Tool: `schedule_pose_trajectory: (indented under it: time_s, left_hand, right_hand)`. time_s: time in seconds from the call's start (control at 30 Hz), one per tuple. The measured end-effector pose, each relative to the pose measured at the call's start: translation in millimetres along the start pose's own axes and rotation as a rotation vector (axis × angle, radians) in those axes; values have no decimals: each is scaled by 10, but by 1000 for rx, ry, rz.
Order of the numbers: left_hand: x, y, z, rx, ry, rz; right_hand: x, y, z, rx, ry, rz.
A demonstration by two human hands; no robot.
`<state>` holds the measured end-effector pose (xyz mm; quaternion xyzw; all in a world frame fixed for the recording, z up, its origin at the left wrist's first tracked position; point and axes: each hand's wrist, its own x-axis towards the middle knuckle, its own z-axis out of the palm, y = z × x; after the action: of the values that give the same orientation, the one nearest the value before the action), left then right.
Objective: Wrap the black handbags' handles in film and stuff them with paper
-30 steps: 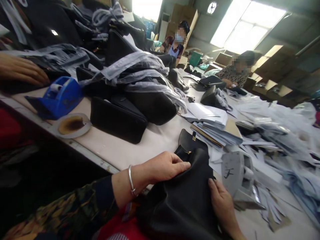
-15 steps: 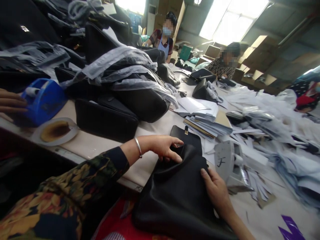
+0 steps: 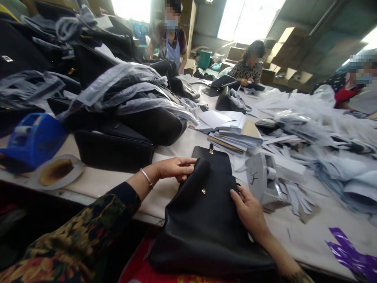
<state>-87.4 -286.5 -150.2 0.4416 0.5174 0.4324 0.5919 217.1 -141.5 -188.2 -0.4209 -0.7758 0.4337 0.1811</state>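
Observation:
A black leather handbag (image 3: 206, 228) lies across the table's front edge, its flap with a gold clasp (image 3: 211, 149) folded open toward the back. A small gold stud shows on its front. My left hand (image 3: 176, 168), with a silver bangle at the wrist, pinches the bag's upper left edge between thumb and fingers. My right hand (image 3: 250, 212) grips the right side, thumb on top and the other fingers partly hidden beneath. Just right of the bag stands a grey tape dispenser (image 3: 259, 179) with a dark mark on it.
Black bags with plastic-wrapped straps (image 3: 138, 86) are heaped at the left. A blue tape dispenser (image 3: 38, 137) and a tape roll (image 3: 55, 173) sit near the front edge. Paper stacks (image 3: 232, 135) lie behind the bag, purple plastic (image 3: 350, 251) at right. Several people work beyond.
My left hand has moved from the bag's mouth to its upper left edge, uncovering the gold stud. A hand at the blue dispenser has gone from view. The camera has turned slightly right.

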Motion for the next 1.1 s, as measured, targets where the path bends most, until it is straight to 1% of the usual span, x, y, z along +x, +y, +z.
schedule_pose_trajectory:
  time_s: [0.1,0.13,0.2,0.27,0.33,0.47,0.6,0.67,0.73,0.87,0.97,1.03,1.1]
  left_hand:
    - [10,148,-45,87,-142,-44]
    - [25,173,-60,111,-167,-52]
    - [57,178,-74,118,-172,-52]
    - [80,143,-65,86,-144,-65]
    - [86,97,-42,36,-90,-82]
    - [77,39,5,-46,20,-87]
    - [109,33,62,-27,93,-112]
    - [136,30,108,40,174,-143]
    - [160,14,160,113,272,-158]
    - [196,-58,238,247,475,-163]
    - [213,-118,261,439,621,-154]
    - [217,-136,271,566,680,-117]
    - [201,-110,292,604,705,-98]
  right_hand:
    - [92,-35,-50,53,-44,-26]
    - [137,-60,-70,78,-65,-33]
    - [236,-130,-110,141,-138,-40]
    - [327,-213,-141,201,-241,-16]
    - [394,-290,-161,225,-304,34]
    - [459,-373,-186,234,-318,117]
    - [490,-386,-234,465,-385,222]
    - [489,-376,-269,523,-345,282]
    - [481,-345,-294,490,-260,286]
    - [494,-194,-235,356,-120,172]
    - [540,-42,-121,225,-33,92]
    - [565,27,-59,142,4,66]
    - [568,44,-23,75,27,69]
